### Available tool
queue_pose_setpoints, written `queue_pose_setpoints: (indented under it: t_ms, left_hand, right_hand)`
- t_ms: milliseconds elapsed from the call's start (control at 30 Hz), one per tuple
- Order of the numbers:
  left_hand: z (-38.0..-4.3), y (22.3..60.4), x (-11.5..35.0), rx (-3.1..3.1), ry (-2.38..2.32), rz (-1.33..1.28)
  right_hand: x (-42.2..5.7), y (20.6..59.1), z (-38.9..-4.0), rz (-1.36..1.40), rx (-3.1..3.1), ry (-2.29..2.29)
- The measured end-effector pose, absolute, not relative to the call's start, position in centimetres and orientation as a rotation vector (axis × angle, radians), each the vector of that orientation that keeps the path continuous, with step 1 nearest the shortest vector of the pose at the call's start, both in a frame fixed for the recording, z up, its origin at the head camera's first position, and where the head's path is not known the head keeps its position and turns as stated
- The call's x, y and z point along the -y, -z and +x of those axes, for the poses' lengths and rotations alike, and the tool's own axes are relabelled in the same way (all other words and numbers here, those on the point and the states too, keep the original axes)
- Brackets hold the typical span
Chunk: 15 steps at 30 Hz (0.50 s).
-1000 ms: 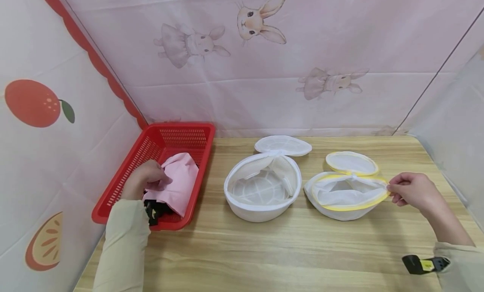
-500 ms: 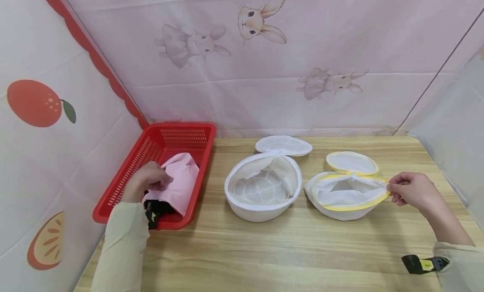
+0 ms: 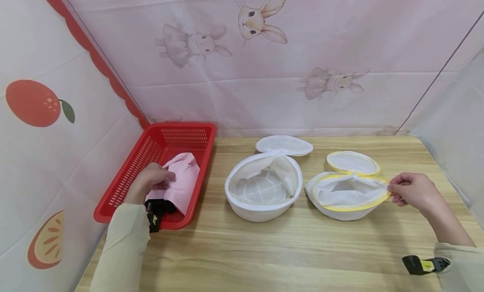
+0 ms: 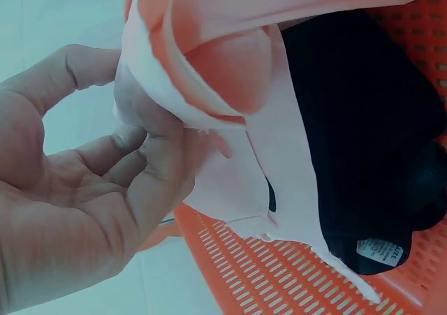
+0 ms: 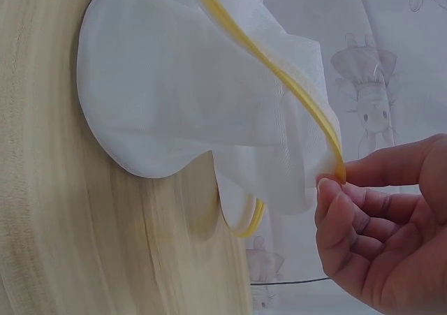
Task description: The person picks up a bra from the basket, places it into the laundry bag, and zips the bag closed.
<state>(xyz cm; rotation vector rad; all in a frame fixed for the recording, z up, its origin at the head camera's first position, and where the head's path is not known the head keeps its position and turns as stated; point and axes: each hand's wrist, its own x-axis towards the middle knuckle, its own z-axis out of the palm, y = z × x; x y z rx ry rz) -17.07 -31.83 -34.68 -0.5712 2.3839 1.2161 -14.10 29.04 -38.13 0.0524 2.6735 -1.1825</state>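
Cloth (image 3: pixel 185 180), pink, sits pinched between thumb and fingers of the left hand (image 3: pixel 150 178) inside a red basket (image 3: pixel 185 137), its long axis running front to back. The right hand (image 3: pixel 417 192) pinches the right end of a yellow-rimmed mesh bag (image 3: pixel 348 198), stretched crosswise, mouth up, on the wood-grain table (image 3: pixel 287 256) before a rabbit-printed wall (image 3: pixel 261 103).

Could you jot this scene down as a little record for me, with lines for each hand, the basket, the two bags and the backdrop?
Left hand: pinching pink cloth
Right hand: pinching the edge of the yellow-trimmed bag
Red basket: on the table, holding the pink cloth and black cloth with a white label
White-trimmed bag: between basket and yellow-trimmed bag, lid open
Yellow-trimmed bag: lid open, mouth partly sagging
Backdrop: pale pink, printed with rabbits
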Motion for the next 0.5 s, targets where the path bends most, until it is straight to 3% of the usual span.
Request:
queue_pose_setpoints:
  t_ms: [500]
  left_hand:
    - [-16.73, 34.01, 31.44, -2.479, -1.156, -0.543]
  right_hand:
    - [-28.76, 37.87, -14.08, 0.064, -2.672, 1.175]
